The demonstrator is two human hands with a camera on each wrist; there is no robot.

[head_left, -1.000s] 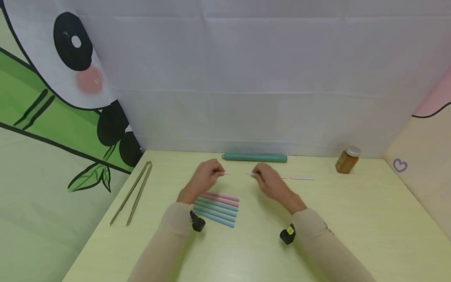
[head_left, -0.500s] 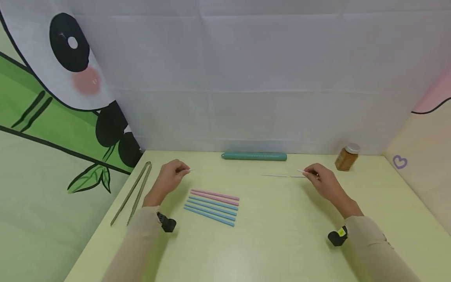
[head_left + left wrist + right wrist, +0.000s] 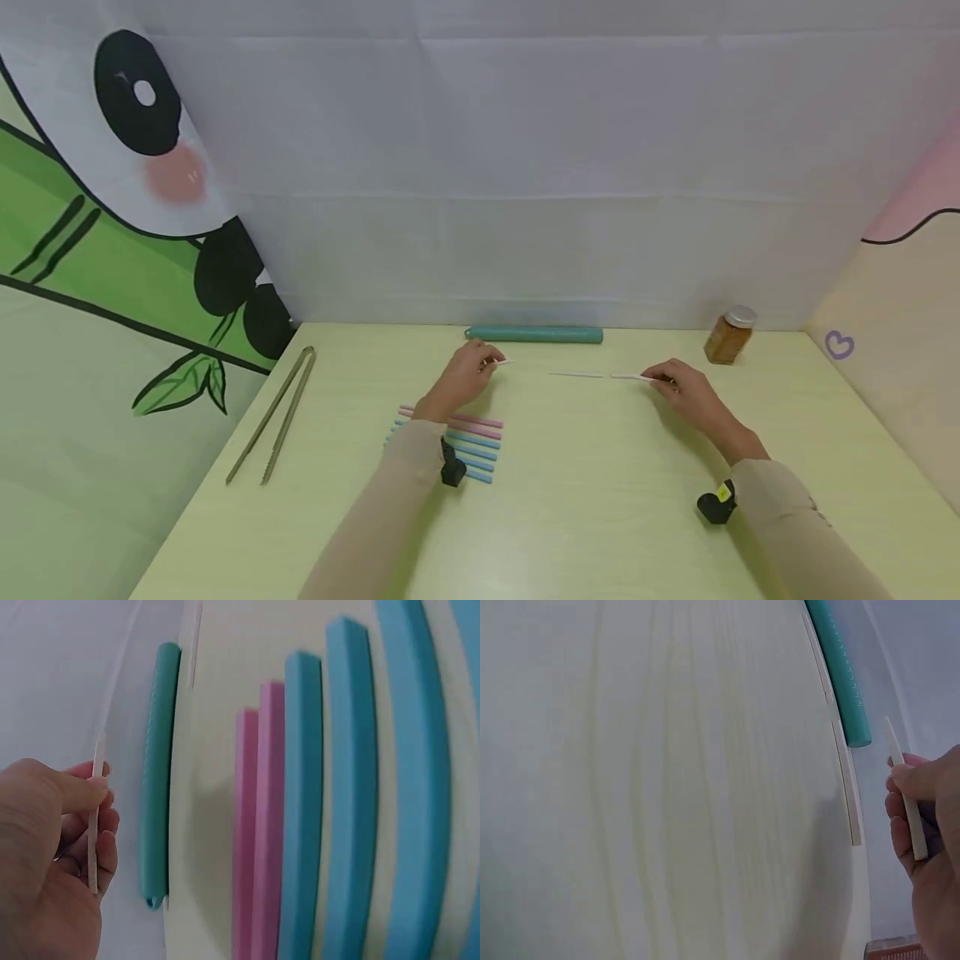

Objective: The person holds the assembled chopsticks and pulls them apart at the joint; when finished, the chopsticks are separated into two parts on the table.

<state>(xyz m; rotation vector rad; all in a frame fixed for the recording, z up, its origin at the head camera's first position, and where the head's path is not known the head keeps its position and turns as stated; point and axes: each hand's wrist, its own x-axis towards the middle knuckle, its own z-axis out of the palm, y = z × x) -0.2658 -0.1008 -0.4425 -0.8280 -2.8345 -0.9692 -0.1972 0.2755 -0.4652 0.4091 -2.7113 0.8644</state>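
Note:
My left hand [image 3: 461, 375] pinches a thin white stick [image 3: 95, 817] between thumb and fingers, raised above the back of the table, left of the middle. Another white stick [image 3: 907, 795] is pinched in my right hand [image 3: 686, 396], farther right. Two more white sticks lie end to end on the table between the hands: a left one [image 3: 576, 374] and a right one [image 3: 846, 784]. The right one's far end is close to my right fingers in the head view. Under my left forearm lie pink sticks [image 3: 270, 787] and several blue sticks [image 3: 352, 765], side by side and partly hidden.
A teal cylinder [image 3: 534, 334] lies along the table's back edge by the white curtain. At the back right stands a brown-filled jar [image 3: 730, 335] with a silver lid. Long metal tongs [image 3: 273, 417] lie at the left edge of the table [image 3: 570, 517].
My hands first spread apart, each with a white stick. Since then my left hand has swung back right over the coloured sticks, while my right hand has come slightly lower near the lying white stick.

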